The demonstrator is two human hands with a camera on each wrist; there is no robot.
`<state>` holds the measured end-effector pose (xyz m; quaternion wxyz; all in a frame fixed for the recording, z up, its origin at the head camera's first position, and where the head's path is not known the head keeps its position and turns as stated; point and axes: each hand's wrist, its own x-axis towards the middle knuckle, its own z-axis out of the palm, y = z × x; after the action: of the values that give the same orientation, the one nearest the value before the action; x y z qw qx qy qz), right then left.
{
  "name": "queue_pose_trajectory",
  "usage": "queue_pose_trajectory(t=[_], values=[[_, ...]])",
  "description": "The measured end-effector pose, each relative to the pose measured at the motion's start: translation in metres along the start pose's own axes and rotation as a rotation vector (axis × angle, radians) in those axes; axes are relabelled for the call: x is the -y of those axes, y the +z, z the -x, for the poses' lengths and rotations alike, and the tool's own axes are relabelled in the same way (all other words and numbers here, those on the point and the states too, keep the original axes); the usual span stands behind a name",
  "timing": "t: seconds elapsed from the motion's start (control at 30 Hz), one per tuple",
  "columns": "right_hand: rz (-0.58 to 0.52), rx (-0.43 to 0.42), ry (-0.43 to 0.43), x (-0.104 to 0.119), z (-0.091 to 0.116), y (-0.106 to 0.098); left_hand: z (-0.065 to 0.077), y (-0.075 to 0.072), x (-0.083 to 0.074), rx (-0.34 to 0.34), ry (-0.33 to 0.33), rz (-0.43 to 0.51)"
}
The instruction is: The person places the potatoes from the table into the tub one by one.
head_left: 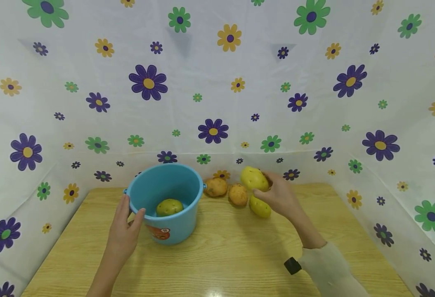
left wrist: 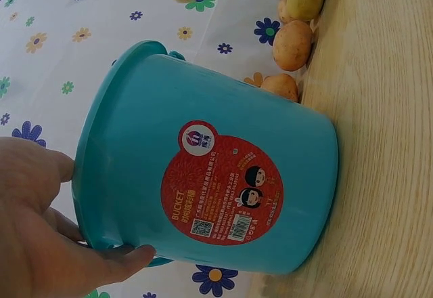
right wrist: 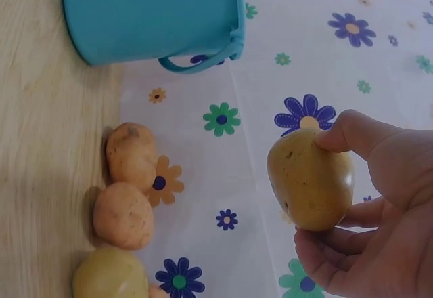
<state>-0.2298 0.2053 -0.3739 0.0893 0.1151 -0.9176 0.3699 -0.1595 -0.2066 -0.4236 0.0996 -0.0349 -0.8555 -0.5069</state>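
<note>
A blue bucket (head_left: 182,229) stands upright on the wooden table, with one green-yellow potato (head_left: 169,207) inside. At its near-left rim my left hand (head_left: 122,235) holds on, the thumb lying against the outer wall. My right hand (head_left: 278,194) grips a yellow potato (right wrist: 311,179) between thumb and fingers. In the right wrist view this potato is raised off the tabletop. Below it in the head view lies another yellow potato (head_left: 260,207). Two brown potatoes (head_left: 237,194) (head_left: 216,187) sit between it and the bucket.
A white cloth (head_left: 202,62) printed with flowers hangs behind the wooden table (head_left: 217,255) and along both sides. The bucket's handle (right wrist: 203,66) hangs at its side, facing the row of potatoes. A red label (left wrist: 223,183) is on the bucket's near wall.
</note>
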Motion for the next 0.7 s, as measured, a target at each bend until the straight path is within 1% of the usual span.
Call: queue_pose_trajectory(t=[0.13,0.33,0.47,0.57,0.7], values=[[0.024,-0.001,-0.021,0.009,-0.004,0.003,0.001,0.000,-0.002,-0.003,-0.008,-0.007],[0.018,-0.010,-0.083,0.024,-0.009,0.011,0.001,0.000,-0.003,-0.004,-0.013,-0.007],[-0.007,-0.006,-0.111,0.036,-0.012,0.018,0.001,0.000,-0.003,-0.002,-0.020,-0.007],[-0.043,0.015,-0.112,0.044,-0.014,0.024,0.001,0.000,-0.003,-0.001,-0.028,-0.008],[-0.065,0.021,-0.120,0.055,-0.017,0.032,0.002,0.000,-0.003,-0.001,-0.025,-0.007]])
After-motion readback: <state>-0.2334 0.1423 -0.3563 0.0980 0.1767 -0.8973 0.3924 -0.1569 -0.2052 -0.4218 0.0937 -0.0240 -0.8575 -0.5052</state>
